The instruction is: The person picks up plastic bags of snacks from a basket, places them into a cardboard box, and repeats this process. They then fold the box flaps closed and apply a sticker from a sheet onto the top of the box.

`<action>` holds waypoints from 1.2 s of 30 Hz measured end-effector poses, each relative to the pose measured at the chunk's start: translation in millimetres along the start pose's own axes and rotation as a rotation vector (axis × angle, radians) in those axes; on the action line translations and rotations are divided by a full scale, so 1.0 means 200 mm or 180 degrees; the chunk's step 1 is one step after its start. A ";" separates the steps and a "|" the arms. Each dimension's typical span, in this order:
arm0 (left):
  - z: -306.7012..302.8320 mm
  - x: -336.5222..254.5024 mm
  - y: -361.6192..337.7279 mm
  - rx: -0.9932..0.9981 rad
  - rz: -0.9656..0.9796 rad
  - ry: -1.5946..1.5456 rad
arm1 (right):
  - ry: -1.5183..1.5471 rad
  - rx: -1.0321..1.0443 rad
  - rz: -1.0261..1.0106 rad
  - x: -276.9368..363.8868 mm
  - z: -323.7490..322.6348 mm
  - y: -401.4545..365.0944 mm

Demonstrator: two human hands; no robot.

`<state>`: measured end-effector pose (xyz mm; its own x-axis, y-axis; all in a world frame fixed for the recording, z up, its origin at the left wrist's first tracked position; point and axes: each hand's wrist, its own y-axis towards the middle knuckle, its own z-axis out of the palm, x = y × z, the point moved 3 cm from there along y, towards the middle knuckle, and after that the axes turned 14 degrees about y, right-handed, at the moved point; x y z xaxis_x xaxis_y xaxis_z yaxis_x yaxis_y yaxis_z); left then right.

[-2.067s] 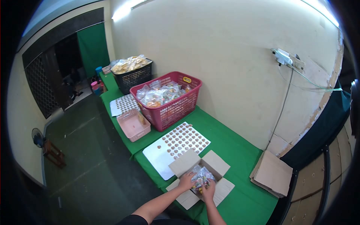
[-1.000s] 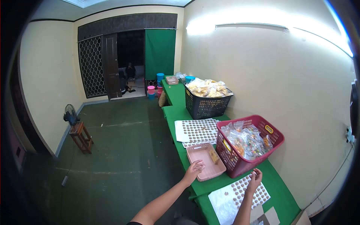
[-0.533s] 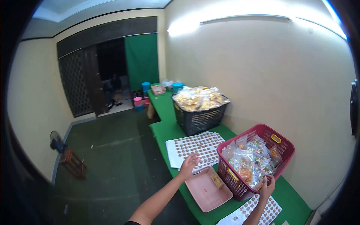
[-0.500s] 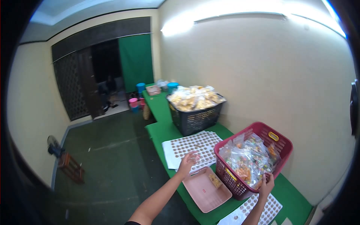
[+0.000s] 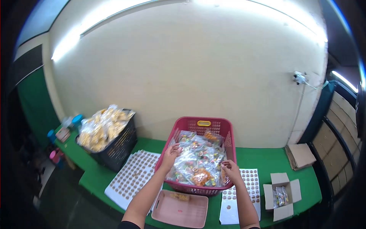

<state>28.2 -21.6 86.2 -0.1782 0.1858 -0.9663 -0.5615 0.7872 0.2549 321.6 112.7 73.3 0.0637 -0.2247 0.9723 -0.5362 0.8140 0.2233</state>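
Note:
A maroon plastic basket (image 5: 225, 131) stands on the green table, filled with clear plastic bags (image 5: 198, 152) of colourful and orange pieces. My left hand (image 5: 171, 155) is over the basket's left side, fingers loosely bent and apart, close to the top bags. At the right side, my right hand (image 5: 231, 171) has its fingertips closed on the edge of a clear bag. A pink tray (image 5: 179, 213) sits in front of the basket with a small packet (image 5: 180, 196) in it. Sheets of round stickers lie left (image 5: 133, 175) and right (image 5: 229, 215) of the basket.
To the left, a black basket (image 5: 124, 147) is heaped with bags of yellowish snacks (image 5: 105, 128). An open carton (image 5: 280, 178) holding small packets stands at the right, near flattened cardboard (image 5: 301, 155). Blue containers (image 5: 77, 119) are at the table's far left end.
My view has swung right to face the wall and basket. My left hand has moved from above the left sticker sheet to the bags in the maroon basket. My right hand stays at the basket's right side.

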 end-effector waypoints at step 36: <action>0.49 0.15 0.66 0.1017 0.0115 0.0602 | 0.1036 -0.0446 0.0229 -0.10 0.43 0.72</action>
<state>28.6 145.1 86.8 -0.3563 0.1284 -0.9255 -0.2769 0.9315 0.2359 170.3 188.3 79.9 0.3069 -0.0003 0.9518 -0.4299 0.8921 0.1389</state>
